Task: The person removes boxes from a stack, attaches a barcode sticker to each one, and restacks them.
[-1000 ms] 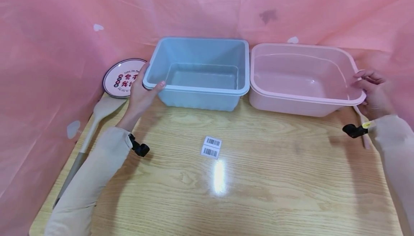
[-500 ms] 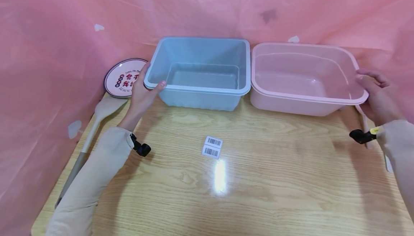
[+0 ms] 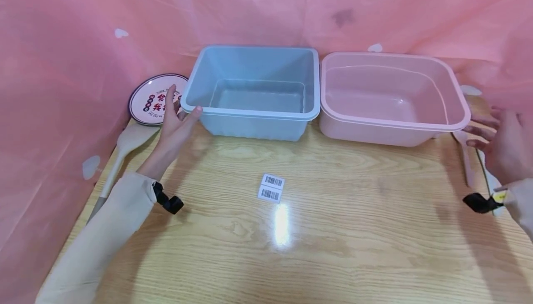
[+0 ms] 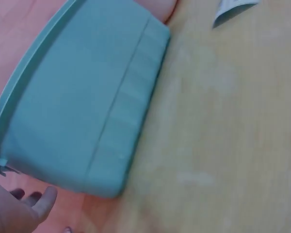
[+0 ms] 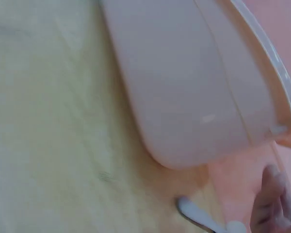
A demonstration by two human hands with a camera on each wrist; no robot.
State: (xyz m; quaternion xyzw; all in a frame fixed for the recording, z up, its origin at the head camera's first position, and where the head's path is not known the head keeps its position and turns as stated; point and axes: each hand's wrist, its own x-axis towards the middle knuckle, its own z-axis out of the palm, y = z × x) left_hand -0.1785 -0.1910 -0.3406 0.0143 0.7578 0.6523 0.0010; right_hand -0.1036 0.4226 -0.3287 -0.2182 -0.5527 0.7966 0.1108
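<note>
A light blue plastic bin point(image 3: 254, 128) stands at the back of the table beside a pink plastic bin point(image 3: 370, 133). My left hand point(image 3: 170, 130), fingers spread, is at the blue bin's near left corner; in the left wrist view, this hand point(image 4: 17, 211) shows a gap to the bin wall. On the other side, my right hand point(image 3: 508, 146) is off the pink bin's right end with loosely bent fingers and nothing in them. In the right wrist view, the thumb and fingers of that hand point(image 5: 276, 204) lie below the pink rim.
A round plate point(image 3: 143, 102) with red lettering and a long beige turner point(image 3: 132, 138) lie at the left. A barcode label point(image 3: 271, 188) is on the wooden table point(image 3: 333, 230). Right of the pink bin lie a pink utensil point(image 3: 466, 160) and a pale one. Pink cloth point(image 3: 266, 8) walls the back.
My right hand has let go of the pink bin's rim and moved right and nearer. My left hand has loosened from the blue bin's corner, its fingers spreading. Both bins keep their places.
</note>
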